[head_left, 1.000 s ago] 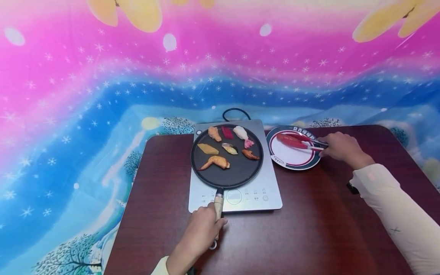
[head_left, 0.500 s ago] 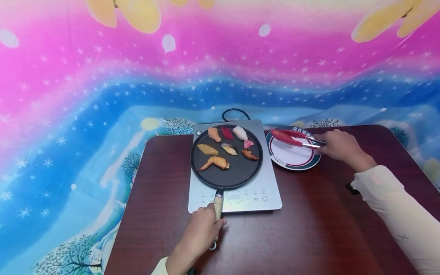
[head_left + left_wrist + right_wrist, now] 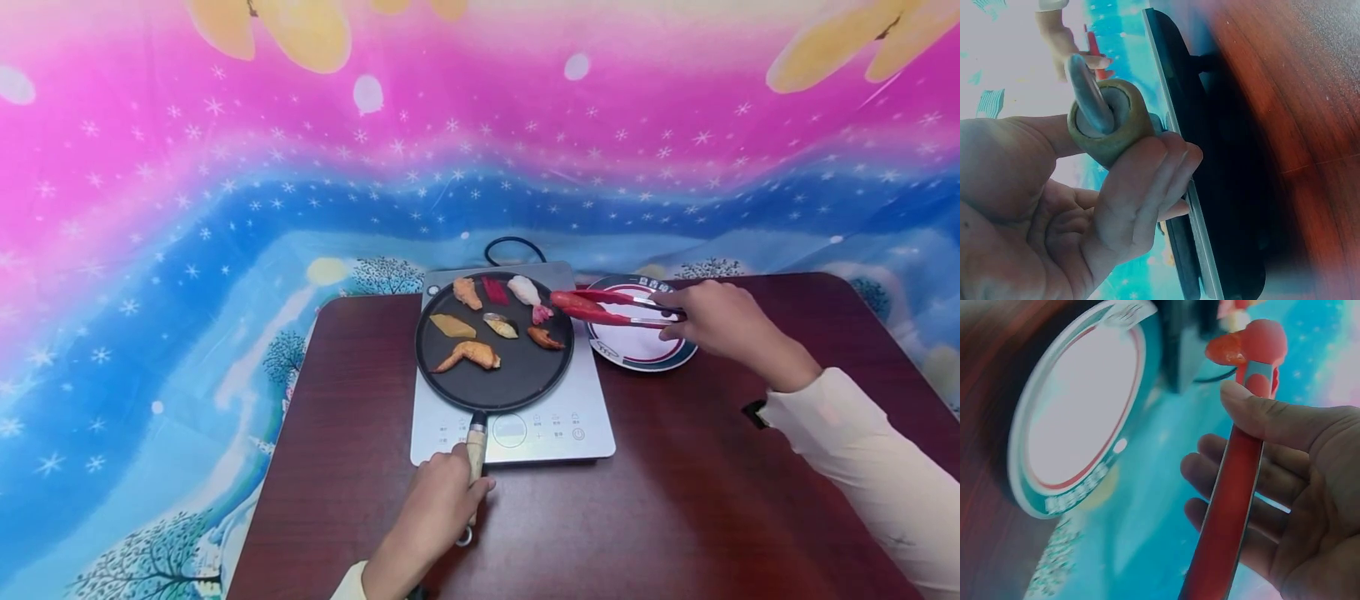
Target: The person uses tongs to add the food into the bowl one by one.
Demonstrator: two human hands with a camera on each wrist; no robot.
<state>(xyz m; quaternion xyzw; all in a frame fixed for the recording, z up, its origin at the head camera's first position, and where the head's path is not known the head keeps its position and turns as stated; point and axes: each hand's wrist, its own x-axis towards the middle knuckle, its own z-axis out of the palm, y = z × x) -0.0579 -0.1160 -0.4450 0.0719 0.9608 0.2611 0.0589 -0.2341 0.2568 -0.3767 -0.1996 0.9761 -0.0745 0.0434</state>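
My left hand grips the pale wooden handle of a round black frying pan. The metal ring at the handle's end shows in the left wrist view. My right hand holds red-tipped tongs, thumb on one arm and fingers on the far side. An orange-red piece of food is pinched between the tong tips, which reach over the pan's right rim. Inside the pan lie several food pieces, among them a chicken wing, a white-and-pink shrimp piece and a flat tan slice.
The pan stands on a silver induction cooker, its black cord looping behind. A white plate with a dark green rim sits right of it, partly under the tongs. All rest on a dark red-brown table before a patterned cloth backdrop.
My right hand has lifted the orange-red food piece off the plate with the tongs and carried it left to the pan's edge. My left hand has stayed on the handle.
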